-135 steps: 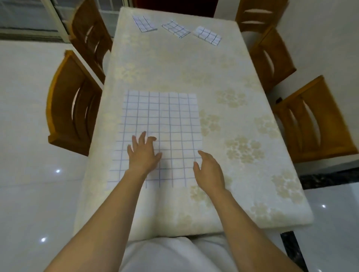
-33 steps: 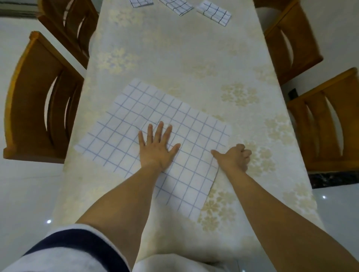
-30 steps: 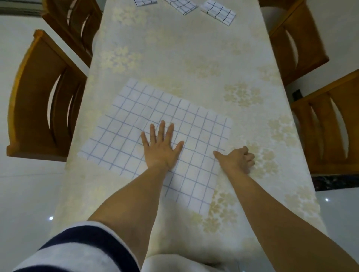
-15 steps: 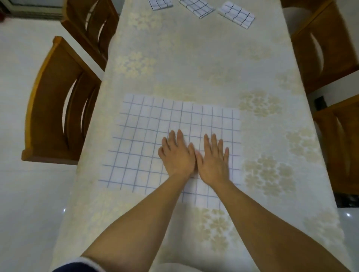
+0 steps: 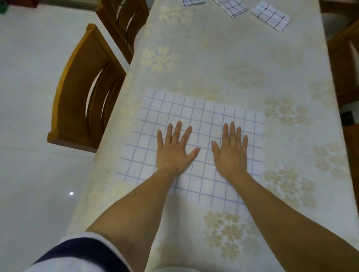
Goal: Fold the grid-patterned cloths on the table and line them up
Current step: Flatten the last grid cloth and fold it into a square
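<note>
A white cloth with a blue grid (image 5: pixel 202 116) lies spread flat on the near half of the table. My left hand (image 5: pixel 174 151) presses flat on its middle left, fingers straight and spread. My right hand (image 5: pixel 231 151) presses flat on its middle right, a short gap between the two thumbs. Three folded grid cloths lie at the table's far end: one (image 5: pixel 191 2) cut off by the top edge, one (image 5: pixel 231 6) beside it, one (image 5: pixel 271 16) furthest right.
The table (image 5: pixel 223 58) carries a cream cloth with pale flower prints. Two wooden chairs (image 5: pixel 85 93) (image 5: pixel 124 21) stand along its left side. More wooden chairs (image 5: pixel 347 64) stand at the right edge. Glossy white floor lies to the left.
My hands, side by side and touching half a second ago, have slid apart across the cloth. Earlier the cloth lay turned at an angle; now it lies nearly square to the table.
</note>
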Demonstrator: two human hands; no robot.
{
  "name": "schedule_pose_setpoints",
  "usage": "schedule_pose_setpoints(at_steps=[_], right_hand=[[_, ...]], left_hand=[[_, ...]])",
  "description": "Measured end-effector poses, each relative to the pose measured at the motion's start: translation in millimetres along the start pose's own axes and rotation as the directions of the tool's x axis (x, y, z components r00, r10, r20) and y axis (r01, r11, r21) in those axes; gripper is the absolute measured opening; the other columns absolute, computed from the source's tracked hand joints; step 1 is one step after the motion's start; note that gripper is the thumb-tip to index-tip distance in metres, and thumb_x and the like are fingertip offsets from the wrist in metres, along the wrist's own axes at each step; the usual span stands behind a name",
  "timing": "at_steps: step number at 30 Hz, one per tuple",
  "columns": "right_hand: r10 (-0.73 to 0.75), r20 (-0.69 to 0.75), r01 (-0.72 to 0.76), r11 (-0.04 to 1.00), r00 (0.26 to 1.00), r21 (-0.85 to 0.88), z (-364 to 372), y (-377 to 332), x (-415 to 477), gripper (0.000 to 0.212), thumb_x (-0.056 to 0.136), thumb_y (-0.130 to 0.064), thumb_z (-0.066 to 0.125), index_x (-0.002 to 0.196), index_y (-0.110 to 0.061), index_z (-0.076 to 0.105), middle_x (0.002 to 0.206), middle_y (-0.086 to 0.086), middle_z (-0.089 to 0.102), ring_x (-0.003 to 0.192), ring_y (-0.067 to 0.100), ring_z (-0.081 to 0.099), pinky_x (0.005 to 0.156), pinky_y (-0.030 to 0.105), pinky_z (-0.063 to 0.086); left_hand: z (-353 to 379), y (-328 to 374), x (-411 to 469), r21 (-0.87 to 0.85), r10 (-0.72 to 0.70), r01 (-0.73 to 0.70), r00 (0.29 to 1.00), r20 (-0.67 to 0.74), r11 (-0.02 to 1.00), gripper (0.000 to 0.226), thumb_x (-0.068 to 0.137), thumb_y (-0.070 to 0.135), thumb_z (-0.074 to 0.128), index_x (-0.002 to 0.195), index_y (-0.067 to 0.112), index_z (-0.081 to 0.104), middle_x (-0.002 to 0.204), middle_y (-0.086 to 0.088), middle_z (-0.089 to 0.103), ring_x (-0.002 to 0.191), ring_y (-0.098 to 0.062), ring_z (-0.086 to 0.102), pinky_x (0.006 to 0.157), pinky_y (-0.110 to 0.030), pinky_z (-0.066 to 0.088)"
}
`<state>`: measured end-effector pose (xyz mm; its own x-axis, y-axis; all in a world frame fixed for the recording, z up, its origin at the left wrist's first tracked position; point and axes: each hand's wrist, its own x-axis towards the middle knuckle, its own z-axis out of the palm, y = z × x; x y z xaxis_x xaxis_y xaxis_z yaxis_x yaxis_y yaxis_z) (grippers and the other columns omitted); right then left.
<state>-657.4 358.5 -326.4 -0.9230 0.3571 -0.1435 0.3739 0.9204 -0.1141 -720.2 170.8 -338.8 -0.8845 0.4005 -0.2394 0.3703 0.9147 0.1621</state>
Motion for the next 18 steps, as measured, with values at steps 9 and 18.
schedule_pose_setpoints(at_steps=[9,18], right_hand=[[-0.026,0.083,0.031,0.998,0.996,-0.053,23,-16,-24,0.066,0.101,-0.056,-0.002,0.158,-0.025,-0.01,0.166,-0.004,-0.014,0.153,0.022,-0.014,0.123,0.05,-0.004],[0.117,0.137,-0.111,0.992,0.984,-0.054,6,78,-30,0.068,0.096,-0.064,-0.005,0.155,-0.033,-0.019,0.162,-0.011,-0.028,0.151,0.019,-0.021,0.123,0.05,-0.005]], left_hand=[[8,24,-15,-0.08,-0.135,0.134,0.991,-0.005,0.988,0.071,0.097,0.07,-0.003,0.157,0.037,-0.021,0.165,0.004,-0.029,0.151,-0.026,-0.03,0.12,-0.058,-0.014],[-1,-1,-7,-0.015,0.084,-0.083,0.995,0.048,0.996,0.068,0.097,0.071,-0.004,0.155,0.042,-0.023,0.164,0.005,-0.032,0.15,-0.03,-0.031,0.121,-0.055,-0.016]])
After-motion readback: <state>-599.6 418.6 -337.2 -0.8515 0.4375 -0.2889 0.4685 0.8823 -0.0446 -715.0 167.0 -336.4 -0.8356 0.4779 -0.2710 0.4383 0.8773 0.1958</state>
